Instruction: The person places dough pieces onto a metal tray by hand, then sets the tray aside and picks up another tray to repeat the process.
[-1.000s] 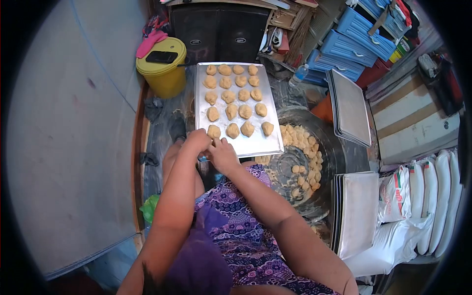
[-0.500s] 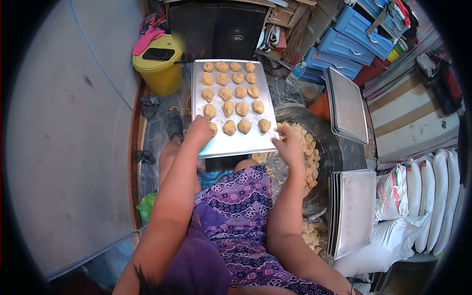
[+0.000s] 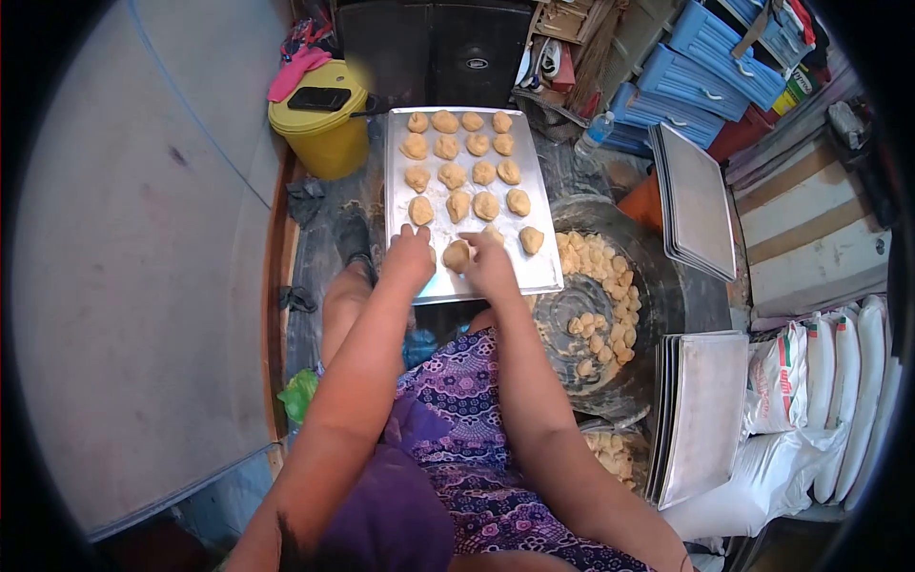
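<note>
A metal baking tray bears rows of pale dough balls. At the tray's near left corner, my left hand is closed over a dough ball that it mostly hides. My right hand reaches over the near edge, its thumb and fingers against the right side of another dough ball in the front row. Behind the right fingers, one more ball is partly covered. The ball in the near right corner lies apart from both hands.
A large dark round basin on the right holds many loose dough pieces. Stacked trays stand beside it, with more trays behind. White sacks line the far right. A yellow bucket with a phone on its lid stands at the left.
My right hand has moved left from the tray's right edge to a front-row dough ball. My left hand stays at the near left corner. The whole view has shifted slightly.
</note>
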### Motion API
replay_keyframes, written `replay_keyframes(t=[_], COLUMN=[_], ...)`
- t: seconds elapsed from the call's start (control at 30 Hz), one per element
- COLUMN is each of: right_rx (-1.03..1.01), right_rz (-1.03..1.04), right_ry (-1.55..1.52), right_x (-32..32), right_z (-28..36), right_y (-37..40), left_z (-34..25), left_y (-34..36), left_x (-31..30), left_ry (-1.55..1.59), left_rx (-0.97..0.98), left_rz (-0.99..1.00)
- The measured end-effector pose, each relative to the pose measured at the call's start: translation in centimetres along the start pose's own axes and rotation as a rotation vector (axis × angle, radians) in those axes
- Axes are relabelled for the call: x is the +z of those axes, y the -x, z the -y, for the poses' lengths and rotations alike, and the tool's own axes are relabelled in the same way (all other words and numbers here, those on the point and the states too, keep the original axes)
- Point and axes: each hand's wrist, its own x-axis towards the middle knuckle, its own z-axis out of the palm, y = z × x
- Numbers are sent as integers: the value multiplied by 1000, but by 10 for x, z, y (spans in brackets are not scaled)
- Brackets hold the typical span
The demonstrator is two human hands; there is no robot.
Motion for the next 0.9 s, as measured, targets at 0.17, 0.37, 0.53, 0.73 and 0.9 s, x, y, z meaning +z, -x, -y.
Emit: replay_keyframes(t=[0.17,0.37,0.53,0.73,0.9], right_rx=[-29,25,45,182,219], right_rz=[-369,-19,-273,-263,-185], right_ry=[122,101,84,223,257], right_x=[-23,-23,-42,-51,-53], right_z=[-13,-31,-43,-75,-72], right_y=[-9,-6,-7,-14,-4], left_z=[-21,-35,-33,-33,-28], left_y=[0,-5,-11,-11,-19], left_x=[4,5,10,2,-11], left_ry=[11,-51,-40,1,95], left_rx=[219,298,280,247,79], left_rz=[-161,29,37,-55,-193])
